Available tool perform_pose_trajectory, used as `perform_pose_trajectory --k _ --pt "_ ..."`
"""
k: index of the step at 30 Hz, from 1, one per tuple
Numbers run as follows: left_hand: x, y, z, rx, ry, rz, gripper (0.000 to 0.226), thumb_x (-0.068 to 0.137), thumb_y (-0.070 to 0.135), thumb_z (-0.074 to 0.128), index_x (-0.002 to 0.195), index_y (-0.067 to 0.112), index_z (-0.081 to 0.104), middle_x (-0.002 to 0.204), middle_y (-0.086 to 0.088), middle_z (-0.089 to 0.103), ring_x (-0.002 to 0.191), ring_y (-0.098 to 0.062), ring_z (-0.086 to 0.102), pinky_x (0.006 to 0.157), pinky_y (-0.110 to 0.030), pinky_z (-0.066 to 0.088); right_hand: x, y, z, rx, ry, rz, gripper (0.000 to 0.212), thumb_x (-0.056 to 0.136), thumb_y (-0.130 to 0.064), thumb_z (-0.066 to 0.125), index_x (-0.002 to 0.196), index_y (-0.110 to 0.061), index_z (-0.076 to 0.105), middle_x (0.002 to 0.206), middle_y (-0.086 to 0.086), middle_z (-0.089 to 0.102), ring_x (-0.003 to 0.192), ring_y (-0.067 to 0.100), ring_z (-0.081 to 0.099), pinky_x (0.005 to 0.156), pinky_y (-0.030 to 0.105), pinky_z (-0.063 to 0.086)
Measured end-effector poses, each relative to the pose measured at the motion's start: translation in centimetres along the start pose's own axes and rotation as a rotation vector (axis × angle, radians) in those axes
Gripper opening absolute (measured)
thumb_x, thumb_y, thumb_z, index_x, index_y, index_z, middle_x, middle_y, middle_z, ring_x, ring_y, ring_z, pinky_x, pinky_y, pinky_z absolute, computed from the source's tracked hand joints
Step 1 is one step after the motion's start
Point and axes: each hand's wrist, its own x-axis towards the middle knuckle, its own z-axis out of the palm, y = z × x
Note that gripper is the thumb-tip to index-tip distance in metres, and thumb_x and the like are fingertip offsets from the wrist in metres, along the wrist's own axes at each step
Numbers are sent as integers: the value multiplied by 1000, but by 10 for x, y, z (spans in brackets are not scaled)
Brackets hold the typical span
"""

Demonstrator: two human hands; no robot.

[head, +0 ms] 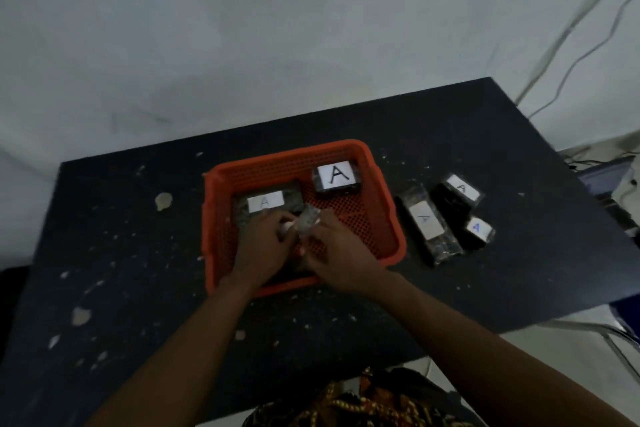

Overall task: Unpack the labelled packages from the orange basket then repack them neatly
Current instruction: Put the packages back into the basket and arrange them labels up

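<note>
The orange basket (388,215) sits mid-table. Inside it, a dark package with a large "A" label (336,177) lies at the back right, and a second labelled package (266,203) lies at the left. My left hand (265,246) and my right hand (332,250) meet inside the basket's front half, both closed on a small clear-wrapped package (309,218) held between them. Right of the basket on the table lie three more labelled packages: a long one (427,224), a dark one (457,192) behind it and a small one (479,229).
The black table (138,236) is speckled with pale paint chips. Its right edge (588,180) drops off to a floor with cables and equipment. A pale wall stands behind the table's far edge.
</note>
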Motion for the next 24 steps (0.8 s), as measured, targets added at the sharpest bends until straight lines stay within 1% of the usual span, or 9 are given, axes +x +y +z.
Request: perform_pose_trajectory --k 2,3,4,6,9,13,16,21,24 --pt "-4 -18 -13 91 6 -51 14 87 26 67 102 27 65 110 5 61 103 -7 51 93 -34 44 -4 -7 18 -60 -154 -63 18 88 -30 61 99 -16 63 104 3 62 89 11 55 79 35 52" --pt "-5 -24 -18 132 -9 -72 25 85 25 70 110 24 65 118 2 58 110 -12 50 98 -37 43 -5 -8 26 -104 -200 -86 22 90 -34 59 97 -14 63 100 4 62 84 13 54 74 36 50" --pt "-6 -28 -21 168 -28 -88 39 83 25 73 120 22 63 126 0 54 117 -18 48 103 -39 41 -6 -8 33 -161 -247 -99 28 91 -39 55 100 -13 63 100 5 61 84 15 55 73 35 49" --pt "-5 -34 -25 237 -85 -110 61 82 27 76 138 21 52 145 -5 42 130 -27 39 110 -44 34 -8 -7 41 -340 -346 -109 46 94 -52 40 113 -16 60 112 4 61 95 19 57 80 37 48" --pt "0 -40 -25 377 -192 -86 76 85 31 72 151 26 35 160 -3 25 139 -29 24 114 -45 23 -8 -5 44 -495 -410 -99 63 94 -61 21 128 -19 52 128 4 57 109 22 54 89 39 45" --pt "9 -43 -19 443 -299 -36 83 86 38 70 155 29 23 161 -1 23 142 -28 17 115 -47 19 -7 -6 48 -507 -415 -50 76 90 -68 10 135 -20 48 133 5 55 114 23 53 89 39 42" --pt "15 -42 -15 438 -325 -9 86 84 40 72 154 30 24 158 -2 32 142 -30 17 112 -47 19 -8 -8 49 -526 -383 -44 79 89 -69 7 131 -19 52 124 6 60 107 23 56 85 37 43" --pt "19 -40 -12 433 -290 21 80 84 40 71 151 29 30 150 -6 42 138 -32 25 108 -46 25 -9 -10 50 -528 -341 -22 78 88 -70 9 126 -20 55 111 4 64 97 21 58 73 33 38" --pt "19 -37 -22 321 -204 -23 73 79 36 75 143 27 41 140 -6 49 128 -29 39 104 -44 36 -10 -10 52 -525 -311 -30 76 89 -71 11 121 -21 57 107 1 64 94 18 58 70 31 37"
